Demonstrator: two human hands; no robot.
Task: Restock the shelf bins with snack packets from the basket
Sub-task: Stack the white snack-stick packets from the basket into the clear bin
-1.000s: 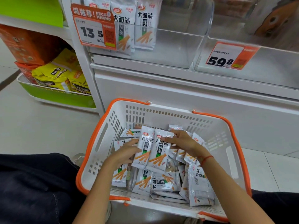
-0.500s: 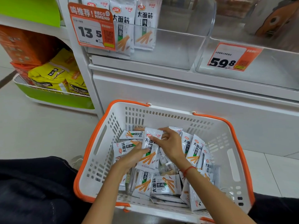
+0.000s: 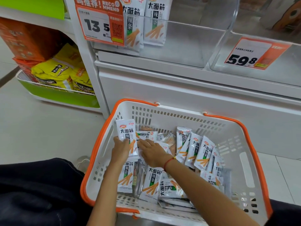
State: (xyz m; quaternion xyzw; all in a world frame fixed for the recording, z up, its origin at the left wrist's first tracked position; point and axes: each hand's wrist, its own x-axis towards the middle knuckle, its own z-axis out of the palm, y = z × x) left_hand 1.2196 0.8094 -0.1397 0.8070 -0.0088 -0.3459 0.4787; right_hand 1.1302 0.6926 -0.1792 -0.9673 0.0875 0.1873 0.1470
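Held snack packet (image 3: 127, 137): white spicy-strip pack, upright, long axis roughly vertical, over the basket's left-rear corner. Left hand (image 3: 120, 148) is clamped on its lower left edge, thumb on the front face; more than one pack may be stacked in that grip, can't tell. Right hand (image 3: 152, 152) lies palm down just right of it, fingers spread flat on a sideways packet (image 3: 146, 134) in the pile, not visibly closed on anything; grip state unclear.

Rest of the packets (image 3: 193, 149) are loose in the white basket with orange rim (image 3: 247, 128), some leaning in a row on the right, others flat near the front.

Key relation: target clear shelf bin (image 3: 184, 36) is up and ahead of the held pack, slightly right, behind the 13.5 price tag (image 3: 99, 25). Two matching packs (image 3: 154, 20) already stand at its left, space open to the right. Left hand is nearer and loaded, so the lift likely goes up and forward over the bin's front wall.

Bin top is cut off by the frame. The neighbouring bin with the 59.8 tag (image 3: 255, 53) has blurry, unreadable contents. Lower packets are buried.
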